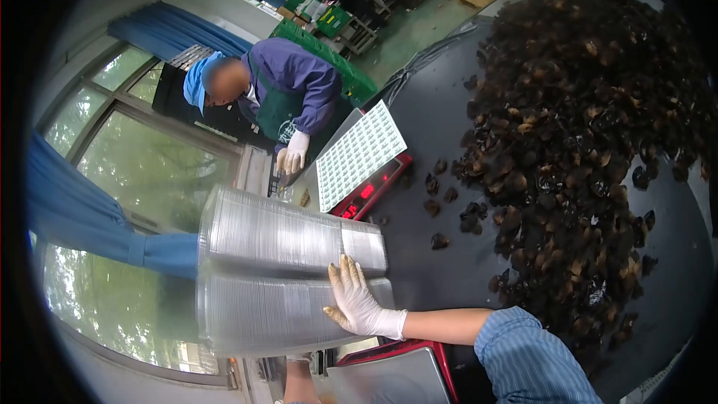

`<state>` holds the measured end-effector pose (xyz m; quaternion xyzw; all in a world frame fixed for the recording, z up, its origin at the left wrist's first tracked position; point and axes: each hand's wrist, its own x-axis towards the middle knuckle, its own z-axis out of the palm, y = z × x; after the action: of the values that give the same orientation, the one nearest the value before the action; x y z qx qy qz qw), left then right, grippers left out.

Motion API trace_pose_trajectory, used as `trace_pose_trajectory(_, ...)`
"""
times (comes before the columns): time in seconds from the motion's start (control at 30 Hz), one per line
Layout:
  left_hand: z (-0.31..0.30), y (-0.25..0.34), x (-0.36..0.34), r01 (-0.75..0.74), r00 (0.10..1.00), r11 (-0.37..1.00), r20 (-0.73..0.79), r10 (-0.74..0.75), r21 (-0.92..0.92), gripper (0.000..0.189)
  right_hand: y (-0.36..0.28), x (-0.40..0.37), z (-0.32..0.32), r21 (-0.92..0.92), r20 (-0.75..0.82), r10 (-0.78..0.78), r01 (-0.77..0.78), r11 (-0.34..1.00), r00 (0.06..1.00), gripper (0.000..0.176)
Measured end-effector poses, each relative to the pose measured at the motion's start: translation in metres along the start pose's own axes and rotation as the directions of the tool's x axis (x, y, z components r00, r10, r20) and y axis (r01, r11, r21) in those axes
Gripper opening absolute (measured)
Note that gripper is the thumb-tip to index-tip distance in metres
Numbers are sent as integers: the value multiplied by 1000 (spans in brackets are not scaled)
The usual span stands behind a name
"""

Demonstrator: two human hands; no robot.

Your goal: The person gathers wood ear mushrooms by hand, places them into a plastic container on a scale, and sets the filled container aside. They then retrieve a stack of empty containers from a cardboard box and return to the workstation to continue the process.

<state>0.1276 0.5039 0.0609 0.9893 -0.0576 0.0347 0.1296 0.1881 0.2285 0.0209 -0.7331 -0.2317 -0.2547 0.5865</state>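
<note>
My right hand, in a whitish glove with stained fingertips, lies with its fingers spread on the near ends of two long stacks of clear plastic trays. One stack is above the other stack in the view. My left hand is hidden beneath the lower stack; only its wrist and forearm show at the bottom. Just below my right hand sits a red scale with a metal plate. A sheet of green-and-white labels rests on another red scale with lit red digits.
A large pile of dark brown, fungus-like pieces covers the right of the dark table, with loose pieces near it. A co-worker in purple sleeves and gloves leans over the table's far side. Green crates stand behind.
</note>
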Motion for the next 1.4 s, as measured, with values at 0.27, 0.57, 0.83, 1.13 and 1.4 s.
trace_pose_trajectory(0.27,-2,3,-8,-11,1000,999,10,10,45,43,1,-2,0,-24,26,33,-32,999,999,84)
trace_pose_trajectory(0.57,5,3,-26,-126,991,949,5,130,289,42,3,0,-6,84,75,-10,4,996,997,82)
trace_pose_trajectory(0.83,1,8,-22,54,995,989,88,-42,-137,50,2,-1,-8,26,67,-4,3,1000,998,80)
trace_pose_trajectory(1.13,6,-4,-22,18,996,979,84,-1,-202,51,5,-1,-3,84,79,17,-24,996,997,82)
trace_pose_trajectory(1.4,18,6,-20,58,992,806,-56,-112,-589,44,7,-3,-1,130,45,7,-13,991,999,83)
